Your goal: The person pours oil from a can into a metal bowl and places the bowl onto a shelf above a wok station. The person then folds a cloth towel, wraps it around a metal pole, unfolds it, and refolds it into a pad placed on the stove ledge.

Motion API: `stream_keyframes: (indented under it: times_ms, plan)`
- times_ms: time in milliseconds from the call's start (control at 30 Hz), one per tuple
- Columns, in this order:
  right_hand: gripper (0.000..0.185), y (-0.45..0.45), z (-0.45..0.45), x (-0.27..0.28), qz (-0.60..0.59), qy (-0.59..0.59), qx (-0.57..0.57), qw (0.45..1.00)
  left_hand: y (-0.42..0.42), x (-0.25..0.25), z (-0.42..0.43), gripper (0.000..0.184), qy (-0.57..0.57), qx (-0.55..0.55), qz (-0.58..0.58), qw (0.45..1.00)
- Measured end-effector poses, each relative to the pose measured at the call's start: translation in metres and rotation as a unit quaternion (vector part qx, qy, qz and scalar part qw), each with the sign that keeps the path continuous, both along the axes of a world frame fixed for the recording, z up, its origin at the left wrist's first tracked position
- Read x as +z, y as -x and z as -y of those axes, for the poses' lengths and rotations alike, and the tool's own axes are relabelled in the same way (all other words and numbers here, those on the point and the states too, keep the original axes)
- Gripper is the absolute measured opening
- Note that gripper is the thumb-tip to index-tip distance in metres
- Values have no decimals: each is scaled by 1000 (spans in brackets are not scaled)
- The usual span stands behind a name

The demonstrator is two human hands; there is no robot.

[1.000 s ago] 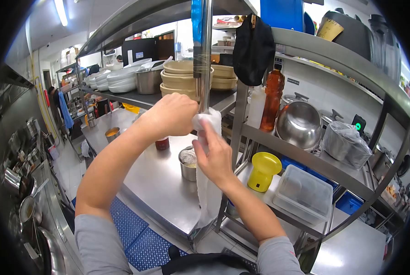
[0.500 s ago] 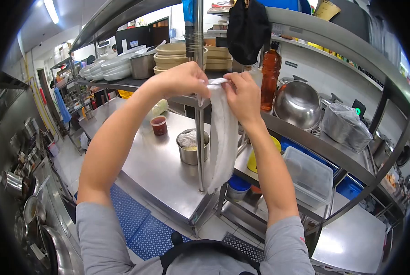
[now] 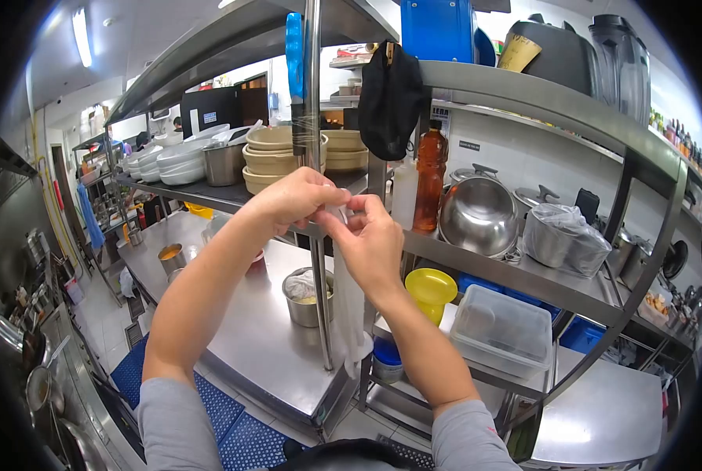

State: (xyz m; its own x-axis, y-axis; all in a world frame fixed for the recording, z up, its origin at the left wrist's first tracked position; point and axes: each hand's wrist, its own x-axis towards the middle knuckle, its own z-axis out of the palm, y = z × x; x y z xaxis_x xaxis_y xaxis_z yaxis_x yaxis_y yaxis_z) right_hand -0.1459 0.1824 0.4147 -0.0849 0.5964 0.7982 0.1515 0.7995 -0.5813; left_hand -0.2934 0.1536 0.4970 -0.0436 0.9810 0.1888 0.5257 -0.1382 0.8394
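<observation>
Both hands are raised close together at the front post (image 3: 316, 290) of the steel shelf. A long white cloth (image 3: 350, 306) hangs down from them beside the post. The fingers of my left hand (image 3: 300, 200) are closed in a pinch at the cloth's top end. My right hand (image 3: 368, 239) pinches the same end from the right, its fingertips nearly touching the left ones. Just how the top of the cloth lies between the fingers is partly hidden. Behind the post, a steel pot (image 3: 304, 312) with a whitish cloth or bag inside stands on the steel table (image 3: 241, 345).
White bowls (image 3: 182, 165) and beige bowls (image 3: 272, 162) are stacked on the shelf. To the right are a black cloth cap (image 3: 390, 102), a bottle of reddish-brown liquid (image 3: 431, 180), a steel bowl (image 3: 479, 216), a yellow bowl (image 3: 429, 292) and a clear plastic tub (image 3: 501, 330).
My hands have come closer together and sit lower in view. The cloth hangs narrower and partly behind my right forearm. The view has shifted, showing more of the upper shelf.
</observation>
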Motion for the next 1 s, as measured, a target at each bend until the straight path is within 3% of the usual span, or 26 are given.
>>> stream_keyframes:
  times_ms: [100,200,300,333,367,467,567,600,700,733,800,933,1000]
  plan:
    - [22,15,-30,-9,-120,-16,123,985,3,-3,3,26,-12,-34,44,998]
    - [14,6,-32,0,-87,-7,159,983,19,-6,8,28,-14,-84,103,991]
    - [8,-5,-32,8,1,-54,129,990,30,-16,3,29,-124,12,-64,990]
    - [8,-7,-39,3,50,-148,64,986,34,-20,6,26,-306,101,-277,905]
    - [7,-9,-50,-4,97,-243,-2,965,40,-20,8,23,-353,156,-335,860]
    - [11,-27,-78,-37,153,-199,-52,967,76,-46,1,24,-356,200,-318,856]
    - [13,-35,-61,-31,183,-159,-35,970,80,-56,-1,25,-377,215,-278,857]
    - [17,-36,-66,-34,200,-177,-51,962,79,-53,4,23,-379,180,-243,875]
    - [23,-52,-34,-3,268,29,112,957,44,-39,37,16,-307,-13,-58,950]
    - [25,-48,-33,-1,199,89,210,953,38,-39,32,15,-341,-35,-136,930]
    - [26,-33,-24,7,131,49,210,968,26,-47,23,17,-392,-82,-285,871]
    - [17,-18,-10,7,41,15,237,971,11,-38,26,20,-410,-19,-393,823]
    - [24,-15,-8,-7,-18,82,294,952,13,-32,27,17,-337,4,-337,879]
